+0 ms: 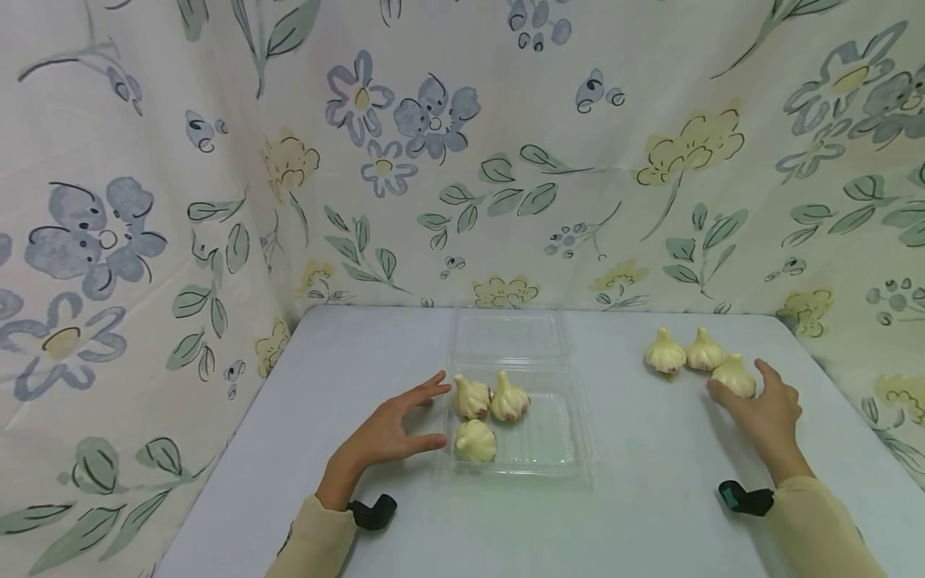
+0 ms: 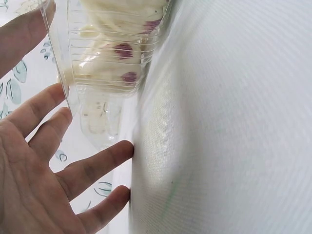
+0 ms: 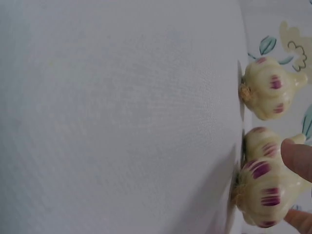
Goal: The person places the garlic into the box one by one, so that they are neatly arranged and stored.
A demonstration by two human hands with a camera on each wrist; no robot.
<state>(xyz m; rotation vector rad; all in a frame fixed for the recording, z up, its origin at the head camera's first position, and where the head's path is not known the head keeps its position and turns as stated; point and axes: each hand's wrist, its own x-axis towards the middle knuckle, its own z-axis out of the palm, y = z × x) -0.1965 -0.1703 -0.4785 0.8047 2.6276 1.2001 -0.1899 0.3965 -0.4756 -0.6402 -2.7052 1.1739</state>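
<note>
A clear plastic clamshell container [image 1: 538, 466] lies with its lid [image 1: 509, 333] folded back. In its left part sit three garlic bulbs [image 1: 510, 400], pale with purple patches. My left hand [image 1: 386, 433] is beside the container's left side, fingers spread, with fingertips at the rim in the left wrist view. On the right, my right hand [image 1: 769, 413] is around a garlic bulb [image 1: 735, 374], thumb on its near left side and fingers at its right. In the head view a small gap shows between the index finger and that bulb.
Two more garlic bulbs [image 1: 666, 352] stand close to the one at my right hand, toward the back. White cloth covers the table [image 1: 643, 482]. A floral curtain [image 1: 506, 160] hangs behind and along the sides.
</note>
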